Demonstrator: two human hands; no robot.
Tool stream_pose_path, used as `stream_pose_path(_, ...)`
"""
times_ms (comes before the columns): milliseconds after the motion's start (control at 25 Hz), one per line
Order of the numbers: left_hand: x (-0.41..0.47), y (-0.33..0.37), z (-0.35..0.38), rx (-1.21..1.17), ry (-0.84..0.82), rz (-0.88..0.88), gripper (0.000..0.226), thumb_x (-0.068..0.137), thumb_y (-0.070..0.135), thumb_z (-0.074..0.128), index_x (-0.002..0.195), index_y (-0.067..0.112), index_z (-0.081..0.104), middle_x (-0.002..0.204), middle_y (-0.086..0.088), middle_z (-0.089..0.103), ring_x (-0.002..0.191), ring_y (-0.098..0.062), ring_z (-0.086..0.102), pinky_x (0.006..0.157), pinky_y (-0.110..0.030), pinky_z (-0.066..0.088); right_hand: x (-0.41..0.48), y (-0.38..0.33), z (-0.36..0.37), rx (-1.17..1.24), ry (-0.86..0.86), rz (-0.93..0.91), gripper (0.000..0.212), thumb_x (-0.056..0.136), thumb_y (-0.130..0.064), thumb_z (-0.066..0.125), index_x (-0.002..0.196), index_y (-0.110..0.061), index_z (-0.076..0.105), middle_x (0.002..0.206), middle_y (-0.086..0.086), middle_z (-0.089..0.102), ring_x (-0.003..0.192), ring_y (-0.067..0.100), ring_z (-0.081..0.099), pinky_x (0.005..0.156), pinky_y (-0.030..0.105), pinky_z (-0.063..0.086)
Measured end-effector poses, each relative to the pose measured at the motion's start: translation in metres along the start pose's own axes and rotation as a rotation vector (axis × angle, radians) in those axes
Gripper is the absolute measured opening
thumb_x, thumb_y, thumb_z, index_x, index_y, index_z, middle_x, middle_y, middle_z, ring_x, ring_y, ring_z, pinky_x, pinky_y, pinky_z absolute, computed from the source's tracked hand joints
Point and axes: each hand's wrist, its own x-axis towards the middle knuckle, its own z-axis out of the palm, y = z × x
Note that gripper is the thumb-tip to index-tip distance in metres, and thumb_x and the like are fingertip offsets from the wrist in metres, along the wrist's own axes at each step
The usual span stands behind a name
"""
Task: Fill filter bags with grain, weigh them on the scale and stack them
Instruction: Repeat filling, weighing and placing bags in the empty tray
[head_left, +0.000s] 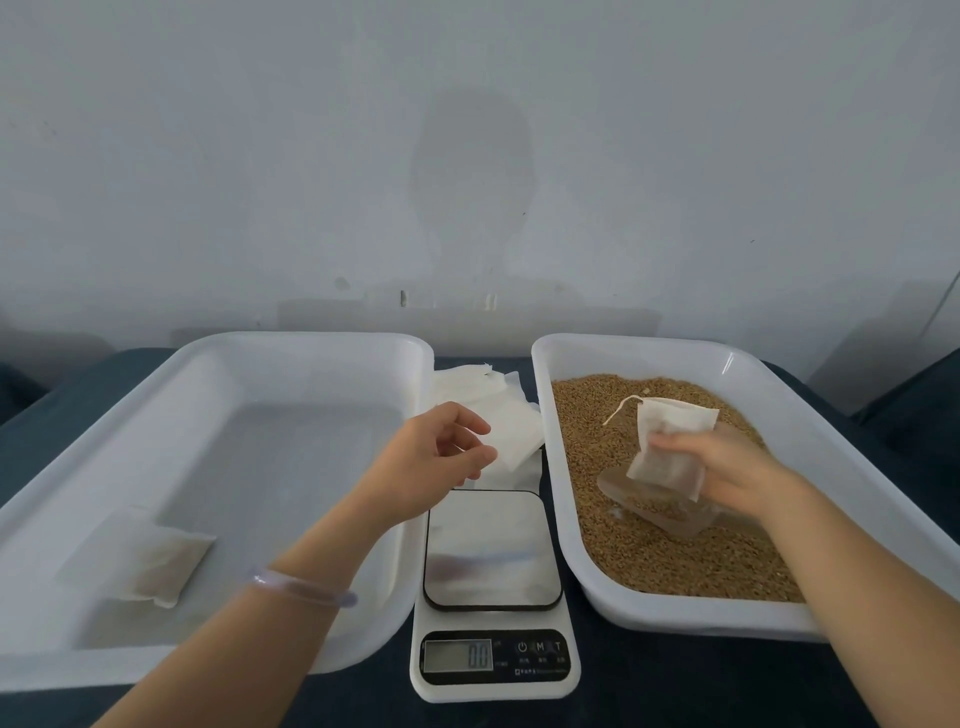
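Observation:
My right hand (727, 467) grips a white drawstring filter bag (670, 441) above the brown grain (649, 551) in the right white tray (831, 467). A clear scoop (660, 512) lies in the grain just under the bag. My left hand (441, 457) hovers with loosely curled fingers beside a pile of empty filter bags (498, 415) behind the scale; I cannot tell whether it touches them. The digital scale (491, 551) sits between the trays with a bare platform. One filled bag (140, 556) lies flat in the left white tray (311, 353).
A dark cloth (883, 415) covers the table. A pale wall (467, 156) stands close behind both trays. The scale's display (457, 656) faces the near edge.

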Motion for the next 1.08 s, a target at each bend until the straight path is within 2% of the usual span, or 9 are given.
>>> stream_pose_path(120,-0.001,0.001,0.001,0.039,0.004,0.008,0.019,0.081,0.017,0.072,0.094,0.023,0.06,0.08,0.003,0.068,0.072,-0.014,0.062,0.073,-0.036,0.053,-0.003,0.0,0.01,0.104,-0.08,-0.038,0.044,0.066,-0.003,0.071,0.108,-0.009,0.061,0.086,0.009,0.072,0.076,0.023,0.072,0.056,0.033,0.056)
stream_pose_path(360,-0.009,0.008,0.001,0.081,-0.105,0.088,0.045,0.068,0.025,0.084,0.104,0.029,0.059,0.099,0.008,0.066,0.092,-0.004,0.061,0.079,-0.021,0.051,-0.017,-0.019,0.035,0.299,-0.261,-0.174,0.039,0.07,-0.002,0.066,0.106,-0.016,0.064,0.084,0.003,0.071,0.079,0.016,0.07,0.065,0.032,0.057)
stream_pose_path(480,-0.007,0.02,0.006,0.046,-0.109,0.118,0.035,0.075,0.03,0.077,0.105,0.034,0.059,0.102,0.008,0.064,0.093,-0.004,0.061,0.081,-0.022,0.052,-0.032,-0.027,0.066,0.262,-0.447,-0.218,0.032,0.072,-0.001,0.065,0.098,-0.017,0.073,0.09,0.005,0.073,0.085,0.018,0.07,0.069,0.033,0.056)
stream_pose_path(600,-0.002,0.033,0.011,-0.121,-0.016,0.159,0.013,0.085,0.025,0.066,0.099,0.024,0.067,0.089,0.006,0.066,0.08,-0.009,0.06,0.072,-0.025,0.052,-0.045,-0.025,0.107,0.082,-0.595,-0.26,0.033,0.074,-0.004,0.069,0.106,-0.011,0.072,0.103,0.012,0.071,0.096,0.024,0.067,0.075,0.036,0.055)
stream_pose_path(720,0.001,0.035,0.009,-0.19,0.105,0.178,0.014,0.09,0.014,0.061,0.086,0.016,0.075,0.08,-0.003,0.068,0.072,-0.011,0.06,0.066,-0.029,0.056,-0.049,-0.018,0.13,0.009,-0.621,-0.252,0.04,0.072,-0.009,0.071,0.111,-0.008,0.067,0.105,0.012,0.07,0.099,0.024,0.066,0.079,0.032,0.054)
stream_pose_path(800,0.002,0.029,0.003,-0.188,0.1,0.125,0.022,0.091,0.012,0.061,0.078,0.023,0.076,0.08,-0.006,0.067,0.072,-0.014,0.06,0.068,-0.034,0.057,-0.051,-0.017,0.133,-0.198,-0.53,-0.343,0.035,0.072,-0.028,0.072,0.103,-0.011,0.071,0.093,0.006,0.072,0.087,0.016,0.067,0.076,0.026,0.052)
stream_pose_path(880,0.001,0.022,-0.005,-0.174,0.055,0.05,0.026,0.09,0.012,0.061,0.076,0.027,0.076,0.081,0.0,0.071,0.073,-0.012,0.062,0.066,-0.03,0.058,-0.048,-0.014,0.127,-0.556,-0.368,-0.51,0.042,0.079,-0.045,0.065,0.091,-0.006,0.072,0.062,-0.001,0.055,0.056,0.006,0.049,0.058,0.018,0.036)
stream_pose_path(1000,0.002,0.011,-0.013,0.102,0.057,0.043,0.02,0.09,0.021,0.063,0.073,0.017,0.074,0.065,0.007,0.063,0.059,-0.006,0.051,0.062,-0.024,0.046,-0.045,-0.012,0.126,-0.846,-0.309,-0.618,0.031,0.092,-0.037,0.057,0.066,-0.026,0.069,0.048,-0.011,0.042,0.046,0.002,0.036,0.049,0.016,0.027)
stream_pose_path(1080,0.003,0.006,-0.014,0.4,0.026,0.066,0.019,0.085,0.035,0.067,0.076,0.019,0.071,0.061,0.016,0.056,0.059,0.001,0.047,0.082,-0.026,0.037,-0.042,-0.009,0.129,-0.947,-0.332,-0.62,0.04,0.093,-0.037,0.055,0.053,-0.04,0.06,0.05,-0.014,0.049,0.049,0.001,0.042,0.051,0.018,0.031)
